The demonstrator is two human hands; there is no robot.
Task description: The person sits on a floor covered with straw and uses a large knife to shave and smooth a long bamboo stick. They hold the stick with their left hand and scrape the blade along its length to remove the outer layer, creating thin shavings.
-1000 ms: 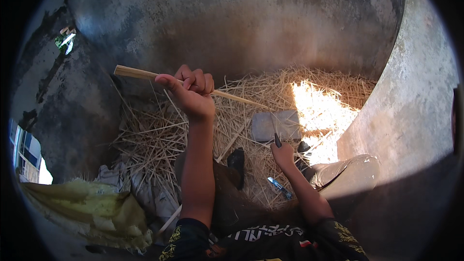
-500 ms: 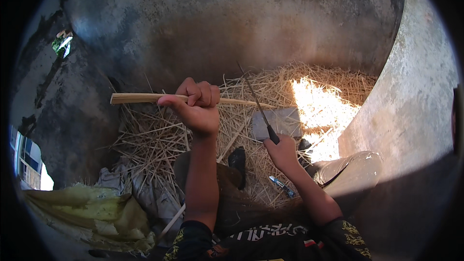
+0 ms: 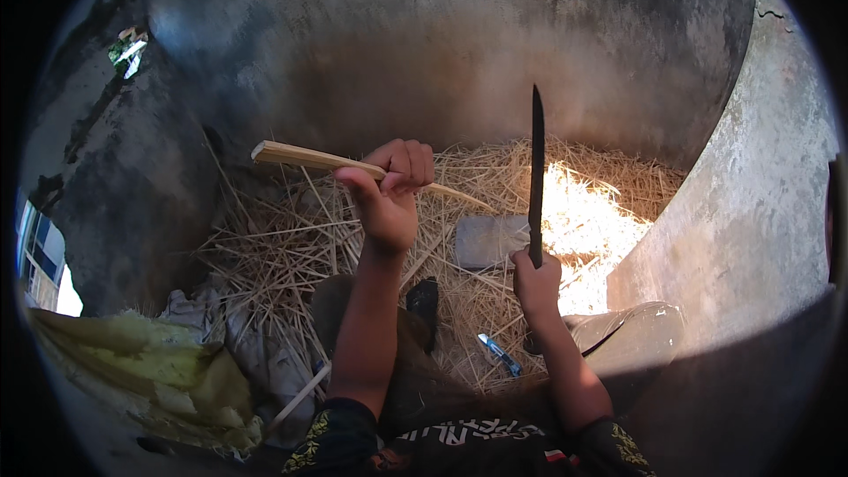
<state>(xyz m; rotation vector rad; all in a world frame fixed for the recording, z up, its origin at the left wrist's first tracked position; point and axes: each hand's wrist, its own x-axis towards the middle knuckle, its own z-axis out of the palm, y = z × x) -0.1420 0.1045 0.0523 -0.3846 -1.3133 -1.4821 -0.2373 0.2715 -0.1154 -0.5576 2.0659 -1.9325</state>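
My left hand [image 3: 393,194] is closed round a pale strip of split wood or bamboo [image 3: 305,157], its thick end out to the left and its thin end slanting down to the right. In my right hand [image 3: 537,287] is the dark handle of a long, narrow knife [image 3: 537,155]. The blade stands upright, apart from the strip. Below and between the hands lies a grey block [image 3: 490,241] on the shavings.
Pale shavings [image 3: 283,256] cover the floor, brightly sunlit at the right. A blue cutter [image 3: 500,354] lies between my legs. Yellow cloth [image 3: 159,371] lies at lower left, near a loose pale stick [image 3: 300,396]. A curved concrete wall [image 3: 424,53] surrounds the far side.
The knife has swung from slanting left beside the strip to upright, away to the right. My left hand has moved right with the strip, whose thick end now tilts up.
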